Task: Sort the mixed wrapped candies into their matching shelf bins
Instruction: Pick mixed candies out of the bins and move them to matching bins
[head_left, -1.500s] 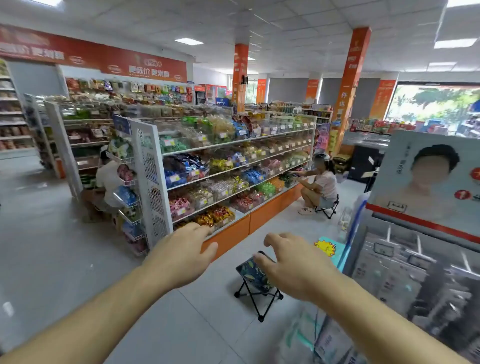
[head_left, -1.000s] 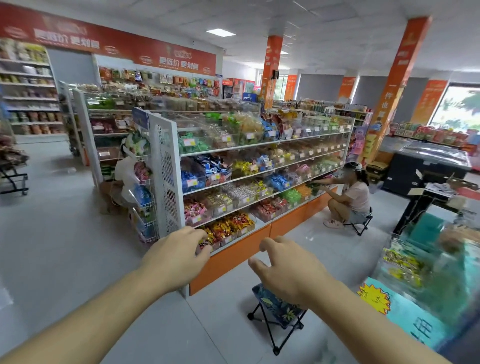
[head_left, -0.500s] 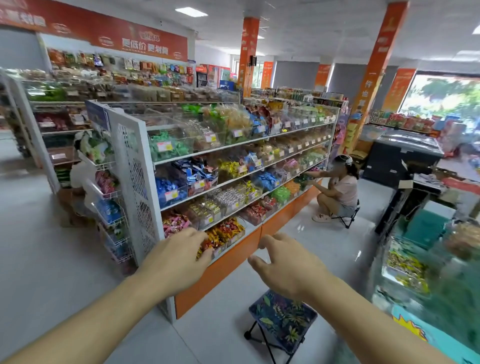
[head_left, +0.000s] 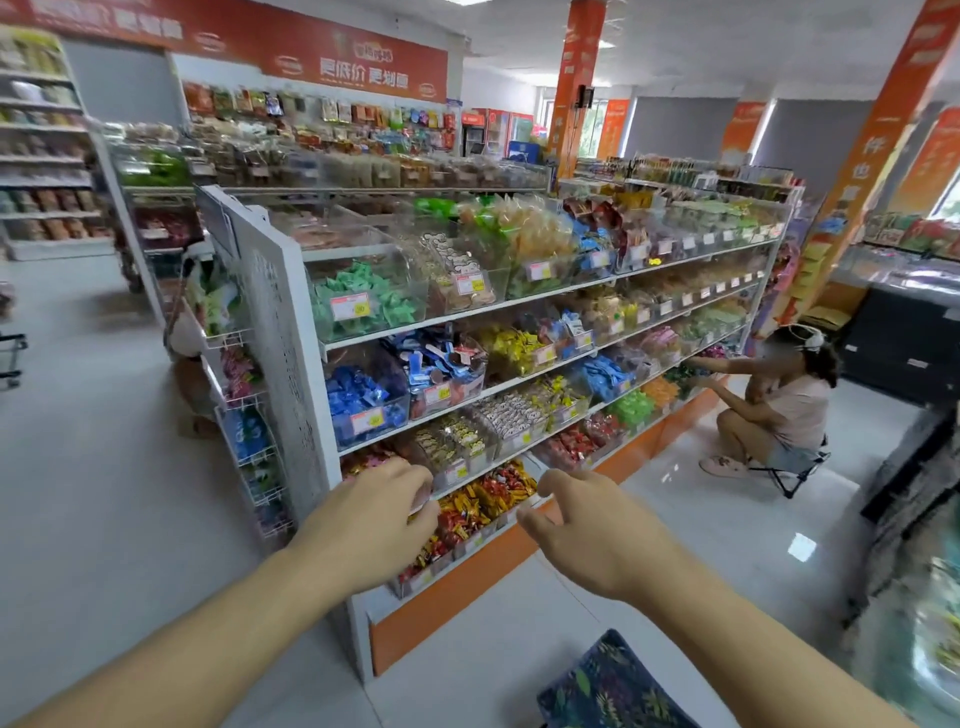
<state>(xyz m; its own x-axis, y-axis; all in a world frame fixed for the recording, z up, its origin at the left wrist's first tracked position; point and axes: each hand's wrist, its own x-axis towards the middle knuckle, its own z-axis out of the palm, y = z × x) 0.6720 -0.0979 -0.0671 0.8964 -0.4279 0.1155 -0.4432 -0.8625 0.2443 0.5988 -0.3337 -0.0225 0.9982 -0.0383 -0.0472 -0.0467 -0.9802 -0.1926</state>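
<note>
A white candy shelf (head_left: 519, 304) with four tiers of clear bins stands ahead, slanting away to the right. The bins hold wrapped candies: green ones (head_left: 363, 299) on top, blue ones (head_left: 358, 395) lower, red and yellow ones (head_left: 483, 499) at the bottom. My left hand (head_left: 369, 525) is stretched out in front of the bottom bins, fingers loosely curled, holding nothing. My right hand (head_left: 592, 530) hangs beside it in the air, fingers loosely bent and empty. Neither hand touches a bin.
A folding stool with a leaf-print seat (head_left: 613, 686) stands on the floor just below my right arm. A person (head_left: 774, 405) sits on a small stool at the shelf's far end. A dark freezer (head_left: 909, 332) and a display line the right side.
The view has come closer to the candy shelf and turned toward it. Both hands stay stretched out in front, now level with the bottom bins.
</note>
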